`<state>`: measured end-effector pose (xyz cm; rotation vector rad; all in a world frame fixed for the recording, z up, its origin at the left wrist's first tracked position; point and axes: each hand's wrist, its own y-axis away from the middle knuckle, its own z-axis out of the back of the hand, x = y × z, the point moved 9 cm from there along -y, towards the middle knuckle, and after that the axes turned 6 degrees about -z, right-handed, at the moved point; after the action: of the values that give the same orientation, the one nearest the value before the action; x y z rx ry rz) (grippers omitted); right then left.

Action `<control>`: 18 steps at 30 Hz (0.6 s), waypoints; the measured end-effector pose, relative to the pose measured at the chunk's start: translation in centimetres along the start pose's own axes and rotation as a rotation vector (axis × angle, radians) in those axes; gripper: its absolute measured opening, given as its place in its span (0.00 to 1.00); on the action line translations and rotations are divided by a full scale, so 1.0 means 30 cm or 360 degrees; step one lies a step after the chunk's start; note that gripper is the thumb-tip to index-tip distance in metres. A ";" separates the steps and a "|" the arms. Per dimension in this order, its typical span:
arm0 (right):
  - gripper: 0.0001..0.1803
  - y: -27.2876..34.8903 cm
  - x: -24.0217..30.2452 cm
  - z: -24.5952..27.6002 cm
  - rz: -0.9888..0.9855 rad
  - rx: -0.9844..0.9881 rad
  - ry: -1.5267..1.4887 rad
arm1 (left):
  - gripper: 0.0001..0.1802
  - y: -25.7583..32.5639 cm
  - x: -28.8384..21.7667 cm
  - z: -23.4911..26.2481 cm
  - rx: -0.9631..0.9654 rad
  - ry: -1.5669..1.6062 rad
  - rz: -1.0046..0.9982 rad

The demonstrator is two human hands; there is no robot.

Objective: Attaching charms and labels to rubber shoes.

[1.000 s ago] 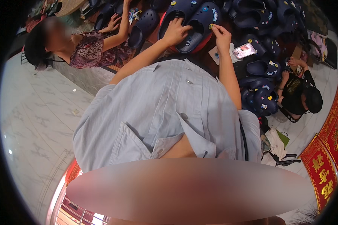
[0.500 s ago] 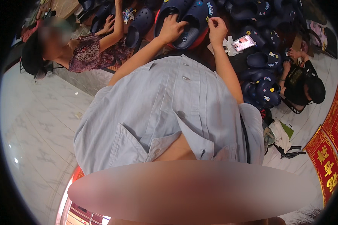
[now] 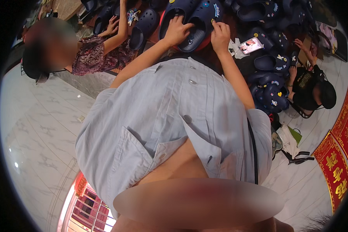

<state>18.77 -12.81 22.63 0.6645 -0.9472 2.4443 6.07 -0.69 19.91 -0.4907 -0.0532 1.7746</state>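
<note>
A pair of dark blue clogs lies side by side before me at the top of the view, on something red that shows at their edges. My left hand is closed over their inner sides, its fingers in the left clog's opening and its thumb reaching into the right one. At the right clog's outer side, my right hand pinches a small yellow charm against the upper. Blue and white charms sit higher on that same clog. The fingertips of my left hand are partly hidden inside the shoe.
More dark blue clogs with charms crowd the right side, and a single clog stands at left. A lit phone lies beside my right forearm. Co-workers sit at left and right.
My right hand has shifted slightly left and down, its fingertips closer against the clog. My left hand stays put. The right co-worker's hand has lifted away from the clogs.
</note>
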 end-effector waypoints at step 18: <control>0.10 0.021 -0.143 0.044 -0.0740 0.0072 -0.0666 | 0.23 0.005 0.011 -0.002 0.0067 0.0053 -0.0015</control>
<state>22.17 -15.11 20.73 1.2878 -0.7714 1.9538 5.90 -0.42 19.72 -0.4885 0.0051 1.7543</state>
